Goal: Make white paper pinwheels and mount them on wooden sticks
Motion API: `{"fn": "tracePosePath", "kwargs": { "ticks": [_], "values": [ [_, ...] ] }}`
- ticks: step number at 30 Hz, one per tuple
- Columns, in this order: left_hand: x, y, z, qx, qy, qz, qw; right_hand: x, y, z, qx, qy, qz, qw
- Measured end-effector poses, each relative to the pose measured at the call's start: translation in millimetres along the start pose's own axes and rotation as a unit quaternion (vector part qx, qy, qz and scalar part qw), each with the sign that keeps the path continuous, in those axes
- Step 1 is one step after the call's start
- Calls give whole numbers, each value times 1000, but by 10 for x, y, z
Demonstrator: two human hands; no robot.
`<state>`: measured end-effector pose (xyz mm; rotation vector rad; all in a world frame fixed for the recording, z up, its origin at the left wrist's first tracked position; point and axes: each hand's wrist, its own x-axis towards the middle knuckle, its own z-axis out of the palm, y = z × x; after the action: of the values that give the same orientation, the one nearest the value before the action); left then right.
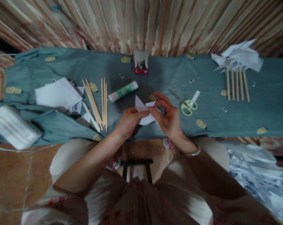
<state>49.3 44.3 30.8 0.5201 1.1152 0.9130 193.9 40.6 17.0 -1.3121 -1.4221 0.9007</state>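
Note:
A white paper pinwheel [144, 120], with cut and folded points, is held up over the near edge of the cloth-covered table. My left hand [129, 120] pinches it from the left, thumb lying on top. From the right, my right hand [168, 115] presses thumb and fingertips onto its middle, which they partly hide. Just beyond the hands lies a glue stick [123, 91] with a green label. To the right of my right hand rest scissors [187, 104] with light green handles, beside a narrow paper strip [196, 96].
Wooden sticks [104, 104] and stacked white paper [55, 92] lie on the left, near a white power strip [16, 126]. A small red box [141, 67] of metal pins stands at the back. Finished pinwheels [240, 57] on sticks lie far right. Paper scraps [258, 168] fill the lower right.

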Motion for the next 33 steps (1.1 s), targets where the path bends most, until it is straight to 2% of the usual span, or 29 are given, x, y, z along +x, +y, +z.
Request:
{"fn": "tracePosePath", "kwargs": {
  "ticks": [8,13,15,17,18,21,23,28,33],
  "values": [
    [25,-17,-22,-5,-15,19,1000,-15,-40,-42,-48,10,-63,997],
    [58,15,-41,-23,7,29,999,-7,-132,-149,-65,24,-87,994],
    [77,23,-57,-25,14,30,999,20,-108,-175,-27,42,-52,997],
    [91,26,-73,-26,12,35,999,51,-56,-176,56,39,25,997],
    [94,27,-79,-23,9,39,999,65,-31,-167,107,19,72,991],
    [85,36,-83,-3,7,47,999,89,7,-123,240,-60,192,950],
    [64,54,-75,17,10,56,998,95,9,-89,280,-78,232,928],
    [25,94,-54,50,7,84,995,112,56,-25,279,-54,240,928],
    [51,65,-89,86,-4,110,990,118,75,7,261,-57,221,938]
  ]
}}
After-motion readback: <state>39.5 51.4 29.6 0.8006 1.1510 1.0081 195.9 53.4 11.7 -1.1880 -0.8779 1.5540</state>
